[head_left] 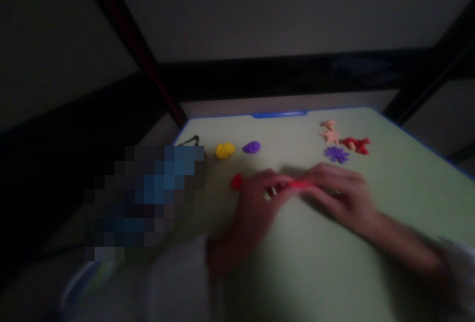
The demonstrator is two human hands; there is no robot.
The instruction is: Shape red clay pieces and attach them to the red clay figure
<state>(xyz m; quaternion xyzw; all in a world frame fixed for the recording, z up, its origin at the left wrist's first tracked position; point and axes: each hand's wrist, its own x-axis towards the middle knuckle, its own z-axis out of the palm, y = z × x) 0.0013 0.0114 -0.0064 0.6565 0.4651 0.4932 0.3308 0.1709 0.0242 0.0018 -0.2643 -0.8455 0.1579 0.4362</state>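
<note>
My left hand (254, 208) and my right hand (339, 191) meet over a pale green board (334, 262). Between their fingertips is a thin red strip of clay (297, 184), pinched at both ends. A small red clay lump (236, 181) lies just left of my left hand. The picture is dark and smeared by motion, so finger detail is soft.
On the board lie a yellow clay lump (224, 150), a purple lump (252, 147), a purple flower shape (336, 154), a red figure (356, 145) and a pink figure (330, 131). A blurred-out patch sits at the left. Dark frame bars run behind the board.
</note>
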